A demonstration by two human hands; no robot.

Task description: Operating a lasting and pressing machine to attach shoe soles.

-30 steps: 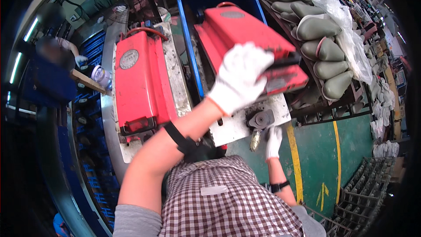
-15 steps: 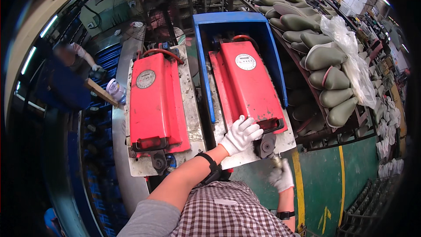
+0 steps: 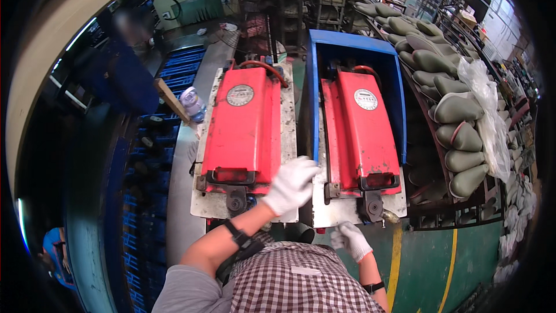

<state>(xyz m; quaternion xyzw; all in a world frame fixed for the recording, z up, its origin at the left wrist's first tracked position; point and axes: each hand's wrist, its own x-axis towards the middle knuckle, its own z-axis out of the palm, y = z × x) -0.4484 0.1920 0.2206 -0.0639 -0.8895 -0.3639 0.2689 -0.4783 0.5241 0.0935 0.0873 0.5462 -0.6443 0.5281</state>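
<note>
Two red machine covers with round labels sit side by side: the left cover (image 3: pixel 246 133) and the right cover (image 3: pixel 368 133). Each rests on a worn metal plate and has a dark front handle. My left hand (image 3: pixel 291 185), in a white knitted glove, is over the right edge of the left plate, fingers stretched out and holding nothing visible. Just below the front edge of the right plate (image 3: pixel 341 211) is my right hand (image 3: pixel 351 240), also gloved, its fingers loosely bent and apart with nothing seen in them. A brass-coloured fitting (image 3: pixel 391 217) sticks out beside the right machine's dark pivot block (image 3: pixel 373 206).
A blue metal hood (image 3: pixel 353 37) surrounds the right machine's back and sides. Olive-green boots (image 3: pixel 457 116) lie stacked on a rack at right, partly under clear plastic (image 3: pixel 483 116). A pale purple bottle (image 3: pixel 192 104) stands left, near a blue roller conveyor (image 3: pixel 184 69). Another person is at far left.
My left hand has left the right machine's front handle and moved left toward the left machine. My right hand has come away from the brass-coloured fitting, moving left. The view has shifted.
</note>
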